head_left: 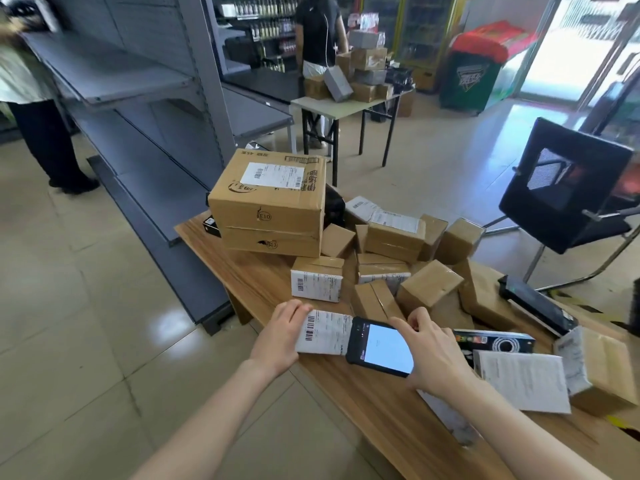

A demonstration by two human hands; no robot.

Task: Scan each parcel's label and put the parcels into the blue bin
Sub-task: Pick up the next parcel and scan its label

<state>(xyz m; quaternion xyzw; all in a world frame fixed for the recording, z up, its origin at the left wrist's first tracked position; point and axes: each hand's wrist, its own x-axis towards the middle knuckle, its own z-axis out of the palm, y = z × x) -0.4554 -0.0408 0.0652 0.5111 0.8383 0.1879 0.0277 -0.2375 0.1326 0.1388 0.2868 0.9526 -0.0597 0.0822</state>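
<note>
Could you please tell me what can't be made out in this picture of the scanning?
The blue bin: nowhere in the head view.
The parcel in the left hand: right end hidden under the scanner in the right hand.
The label text: too small and blurred to read.
The scanner screen: glaring white, no scan result shows.

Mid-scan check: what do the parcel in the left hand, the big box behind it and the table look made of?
Parcel: only a matte white paper label with printed barcode shows; left hand and scanner hide its body. Big box: brown cardboard, matte, with shinier tape along the seams. Table: wood-grain top with slight sheen, possibly laminate.
</note>
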